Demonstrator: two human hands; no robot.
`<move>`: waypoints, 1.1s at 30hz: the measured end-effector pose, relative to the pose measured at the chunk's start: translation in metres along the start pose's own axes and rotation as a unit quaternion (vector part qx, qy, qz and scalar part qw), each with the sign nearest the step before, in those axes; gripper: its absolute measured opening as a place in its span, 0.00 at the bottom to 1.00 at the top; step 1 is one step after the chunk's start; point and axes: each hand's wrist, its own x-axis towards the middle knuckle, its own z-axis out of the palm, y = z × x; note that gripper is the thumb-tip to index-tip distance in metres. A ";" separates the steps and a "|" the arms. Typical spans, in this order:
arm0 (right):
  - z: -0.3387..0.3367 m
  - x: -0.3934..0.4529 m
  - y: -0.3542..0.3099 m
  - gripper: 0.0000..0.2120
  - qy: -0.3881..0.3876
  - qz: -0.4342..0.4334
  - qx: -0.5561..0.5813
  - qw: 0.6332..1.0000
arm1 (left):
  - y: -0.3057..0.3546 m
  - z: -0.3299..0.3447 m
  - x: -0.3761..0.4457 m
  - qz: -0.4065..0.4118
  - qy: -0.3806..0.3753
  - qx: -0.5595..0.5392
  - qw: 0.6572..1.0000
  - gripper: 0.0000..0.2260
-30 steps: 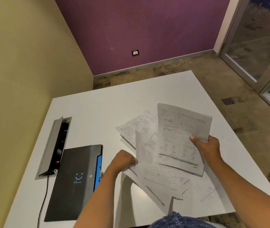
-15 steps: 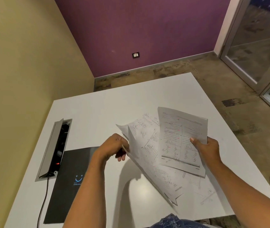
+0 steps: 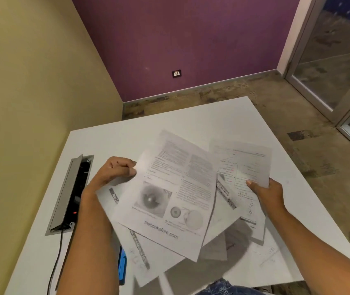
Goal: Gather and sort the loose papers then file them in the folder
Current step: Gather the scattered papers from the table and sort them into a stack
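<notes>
My left hand [image 3: 117,170] pinches the left edge of a printed sheet with eye pictures [image 3: 169,194], held above the white table [image 3: 191,124]. More printed sheets hang under it. My right hand [image 3: 265,191] grips a sheet with two text columns [image 3: 242,167] by its lower right part, thumb on top. One loose sheet [image 3: 270,252] lies flat on the table near the right front corner. The dark folder with a blue edge [image 3: 122,266] lies at the front left, mostly hidden by my left arm and the papers.
An open cable box [image 3: 71,194] with a raised grey lid is set into the table at the left; a black cable [image 3: 54,258] runs from it toward the front edge. Yellow wall stands on the left, purple wall behind. Glass doors are at the far right.
My left hand has lifted its papers and swung them up and over, so the sheet with eye pictures now faces me. My right hand keeps its sheet in about the same place.
</notes>
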 end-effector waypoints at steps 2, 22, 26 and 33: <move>0.005 0.000 -0.003 0.17 -0.015 -0.001 0.011 1.000 | -0.015 0.011 0.005 -0.011 0.023 -0.031 0.999 0.08; 0.051 -0.027 -0.037 0.22 -0.215 0.030 0.065 0.974 | -0.138 0.084 0.040 -0.147 0.119 -0.102 0.977 0.19; 0.050 -0.028 -0.038 0.21 -0.247 0.035 0.053 0.967 | -0.141 0.087 0.043 -0.135 0.192 -0.065 0.970 0.18; 0.048 -0.032 -0.041 0.23 -0.253 0.038 0.093 0.962 | -0.149 0.081 0.042 -0.153 0.146 -0.052 0.976 0.14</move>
